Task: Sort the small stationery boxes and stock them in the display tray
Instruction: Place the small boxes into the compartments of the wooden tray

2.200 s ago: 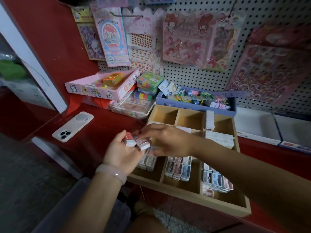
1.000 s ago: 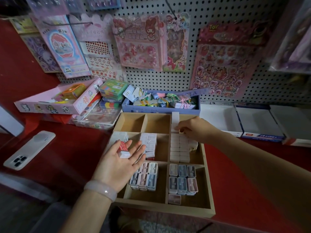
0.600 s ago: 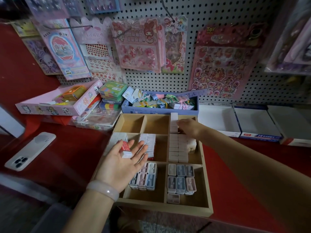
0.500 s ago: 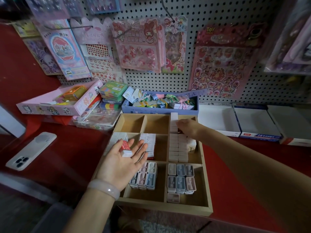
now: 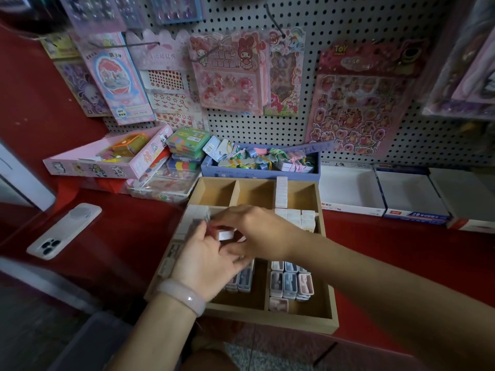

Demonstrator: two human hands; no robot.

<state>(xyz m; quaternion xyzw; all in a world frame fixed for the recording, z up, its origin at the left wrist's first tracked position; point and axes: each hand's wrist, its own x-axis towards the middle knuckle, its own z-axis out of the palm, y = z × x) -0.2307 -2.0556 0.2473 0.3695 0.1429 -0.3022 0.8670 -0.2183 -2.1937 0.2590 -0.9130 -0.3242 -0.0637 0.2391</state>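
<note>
A small white box (image 5: 226,234) with a red side sits between the two hands above the middle-left part of the tray (image 5: 270,324). The right hand (image 5: 257,231) reaches in from the right, its fingers curled down around the box and pinching it. The left hand (image 5: 206,261), palm up with a pale bracelet (image 5: 182,297) on the wrist, lies just under and beside the box, fingers loosely spread and touching the right hand; whether it also grips the box cannot be told.

The wooden tray is split into compartments. A row of white boxes (image 5: 281,192) stands along a divider at the back, and more white ones fill the middle-right compartment (image 5: 306,219). Pastel boxes (image 5: 290,283) in pink and blue lie in the front-right compartment, with more partly hidden under the left hand. The two back-left compartments show bare wood.

The tray rests on a red tabletop (image 5: 120,247). A phone (image 5: 64,230) lies face down to the left. Behind the tray stand a blue bin (image 5: 257,172) of coloured clips, a pink box (image 5: 107,162), and stacked colourful packs (image 5: 187,141). White cartons (image 5: 351,187) sit to the right. Sticker sheets (image 5: 356,103) hang on the pegboard (image 5: 308,17) above.
</note>
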